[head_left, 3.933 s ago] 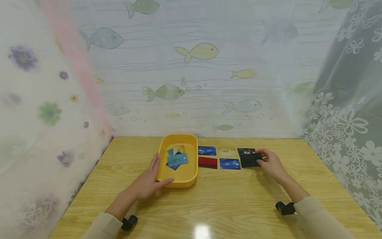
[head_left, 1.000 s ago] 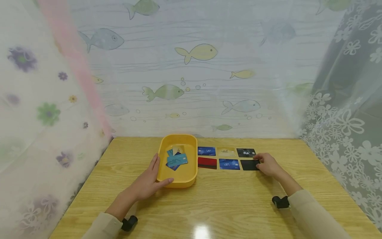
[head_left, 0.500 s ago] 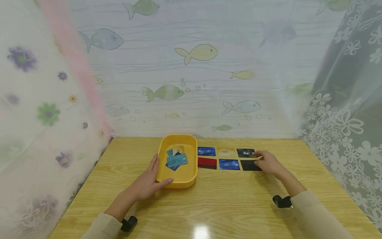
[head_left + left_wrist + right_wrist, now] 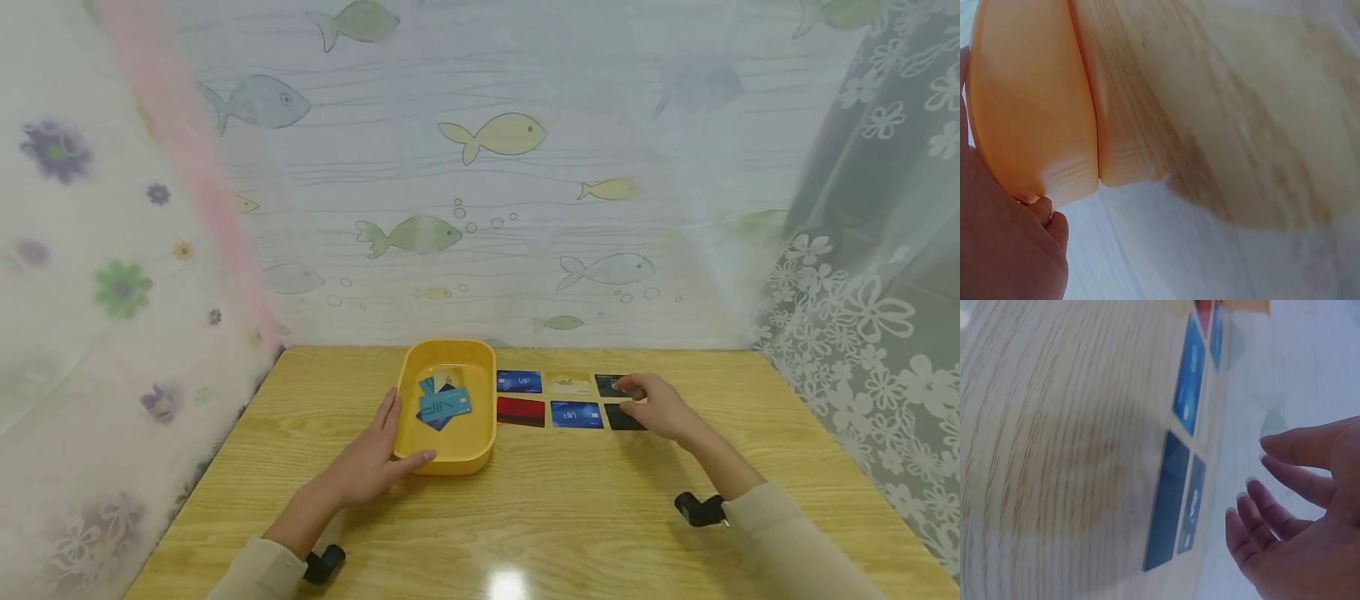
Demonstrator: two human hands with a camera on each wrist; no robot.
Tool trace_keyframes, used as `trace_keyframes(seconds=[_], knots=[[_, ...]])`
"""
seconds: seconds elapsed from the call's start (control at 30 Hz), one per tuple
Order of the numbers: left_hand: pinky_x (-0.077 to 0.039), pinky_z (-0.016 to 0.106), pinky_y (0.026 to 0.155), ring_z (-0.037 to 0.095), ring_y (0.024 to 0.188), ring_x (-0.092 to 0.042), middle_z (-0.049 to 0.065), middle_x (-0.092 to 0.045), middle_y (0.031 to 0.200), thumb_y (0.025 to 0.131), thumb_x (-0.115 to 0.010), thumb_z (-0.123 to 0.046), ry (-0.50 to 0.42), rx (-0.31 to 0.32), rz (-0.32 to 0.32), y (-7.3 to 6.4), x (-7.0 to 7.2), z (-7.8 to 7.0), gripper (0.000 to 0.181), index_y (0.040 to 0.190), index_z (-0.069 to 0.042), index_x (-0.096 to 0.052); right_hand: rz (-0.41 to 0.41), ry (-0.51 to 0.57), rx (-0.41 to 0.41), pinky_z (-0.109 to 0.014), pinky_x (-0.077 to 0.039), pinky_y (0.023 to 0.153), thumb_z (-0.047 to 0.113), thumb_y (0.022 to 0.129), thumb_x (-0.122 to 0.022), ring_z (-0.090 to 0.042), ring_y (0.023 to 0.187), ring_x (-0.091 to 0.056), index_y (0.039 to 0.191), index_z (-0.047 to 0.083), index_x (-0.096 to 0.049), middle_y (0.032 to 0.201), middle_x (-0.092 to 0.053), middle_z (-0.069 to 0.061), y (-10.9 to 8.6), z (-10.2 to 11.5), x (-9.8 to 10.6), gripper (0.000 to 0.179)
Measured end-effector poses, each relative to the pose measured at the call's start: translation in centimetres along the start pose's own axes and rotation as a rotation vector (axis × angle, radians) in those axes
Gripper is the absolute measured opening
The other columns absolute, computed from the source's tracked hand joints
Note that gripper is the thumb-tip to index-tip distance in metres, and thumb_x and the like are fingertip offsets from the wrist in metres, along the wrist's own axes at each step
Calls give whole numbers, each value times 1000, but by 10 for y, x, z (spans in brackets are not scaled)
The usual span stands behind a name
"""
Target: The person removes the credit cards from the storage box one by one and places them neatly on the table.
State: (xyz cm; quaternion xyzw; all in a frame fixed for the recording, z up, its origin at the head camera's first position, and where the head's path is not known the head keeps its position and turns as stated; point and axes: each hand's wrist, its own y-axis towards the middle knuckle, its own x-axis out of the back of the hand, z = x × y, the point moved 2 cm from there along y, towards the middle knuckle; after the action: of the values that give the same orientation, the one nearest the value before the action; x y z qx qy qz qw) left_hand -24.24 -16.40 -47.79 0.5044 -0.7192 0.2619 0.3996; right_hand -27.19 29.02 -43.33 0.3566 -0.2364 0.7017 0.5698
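My left hand (image 4: pixel 365 460) grips the near left side of a yellow plastic bin (image 4: pixel 483 454), thumb over the rim and fingers along the outer wall. Several cards lie loosely piled in the bin, with a teal VIP card (image 4: pixel 444 404) on top. Above the right end of two rows of cards hovers my right hand (image 4: pixel 660 408), holding nothing, its fingers loosely bent and apart. Below it lie a plain black card (image 4: pixel 1167 503) and a black VIP card (image 4: pixel 1192 506), partly hidden by the hand in the head view.
Further left in the rows lie a gold card (image 4: pixel 567 382), two blue VIP cards, one at the far left (image 4: pixel 519 382) and one in front (image 4: pixel 576 415), and a red card (image 4: pixel 521 412). A fish-patterned curtain (image 4: pixel 450 183) hangs behind the wooden table (image 4: pixel 480 517).
My right hand has laid the plain black card flat in the front row, let go of it and shifted slightly left above the cards. My left hand stays on the bin.
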Motion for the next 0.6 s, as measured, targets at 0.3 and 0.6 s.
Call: trace_keyframes(seconds=[0.3, 0.6], knots=[[-31, 57, 118, 42, 151, -27, 14, 9, 171, 92, -54, -75, 6, 1, 0, 0, 0, 0, 117, 164, -5, 5, -12, 37, 68, -46, -55, 82, 4, 100, -62, -36, 107, -58, 132, -7, -61, 131, -57, -29, 3, 25, -11, 34], [-30, 58, 118, 42, 152, -24, 14, 9, 171, 92, -55, -74, 3, 3, -3, 0, -1, 0, 116, 164, -5, 5, -10, 43, 140, -41, -49, 80, 3, 98, -63, -28, 100, -54, 131, -6, -62, 129, -58, -28, 8, 46, -19, 34]])
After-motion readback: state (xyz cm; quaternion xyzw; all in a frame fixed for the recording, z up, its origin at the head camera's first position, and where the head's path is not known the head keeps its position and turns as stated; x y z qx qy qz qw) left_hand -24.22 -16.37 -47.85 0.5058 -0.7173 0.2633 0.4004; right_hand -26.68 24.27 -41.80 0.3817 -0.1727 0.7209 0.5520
